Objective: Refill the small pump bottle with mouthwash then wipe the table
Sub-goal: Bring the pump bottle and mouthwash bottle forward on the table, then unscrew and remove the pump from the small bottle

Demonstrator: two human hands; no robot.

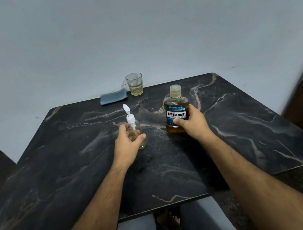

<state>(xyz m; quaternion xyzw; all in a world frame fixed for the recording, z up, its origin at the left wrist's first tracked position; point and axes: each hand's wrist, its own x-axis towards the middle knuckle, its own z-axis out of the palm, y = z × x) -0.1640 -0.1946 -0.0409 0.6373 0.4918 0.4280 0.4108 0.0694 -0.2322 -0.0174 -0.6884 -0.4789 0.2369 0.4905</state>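
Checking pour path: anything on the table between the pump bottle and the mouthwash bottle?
Nothing: head view shows bare dark table between pump bottle and mouthwash bottle.

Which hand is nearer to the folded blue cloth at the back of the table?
Left. The left hand grips the small pump bottle, in front of the blue cloth. The right hand holds the mouthwash bottle, farther off to the cloth's right.

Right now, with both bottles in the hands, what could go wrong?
1. The small pump bottle is light and clear; the left hand could tip it while unscrewing.
2. Its neck looks narrow, so mouthwash bottle in the right hand may spill onto the table.
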